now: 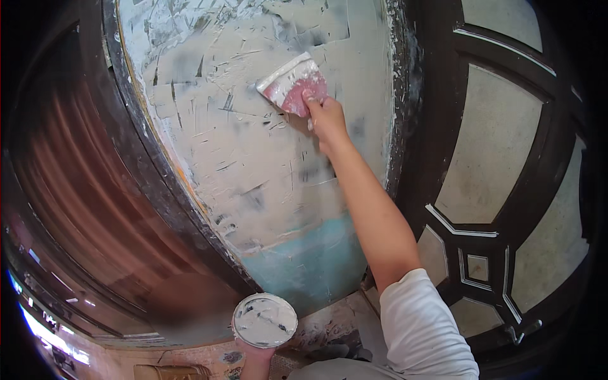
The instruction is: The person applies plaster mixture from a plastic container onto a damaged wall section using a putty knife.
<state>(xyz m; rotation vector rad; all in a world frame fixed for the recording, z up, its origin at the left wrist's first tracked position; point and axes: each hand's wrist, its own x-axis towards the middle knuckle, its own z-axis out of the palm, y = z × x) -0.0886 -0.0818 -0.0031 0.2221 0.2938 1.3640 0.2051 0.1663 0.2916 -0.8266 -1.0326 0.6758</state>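
Observation:
My right hand is closed around a wide putty knife with a pinkish-red body. Its edge is coated in white filler and lies on or very near the wall panel. Pale beige filler with rough streaks and dark smudges covers much of that panel; its lower part stays turquoise. Low in the view, my left hand supports a round tub from below. White filler with a few dark marks shows inside the tub. Most of the left fingers are hidden beneath it.
Left of the panel stands a dark frame around glass with brown curtains. To the right is a dark door with pale inset panels and a handle. A brown object sits on the patterned floor.

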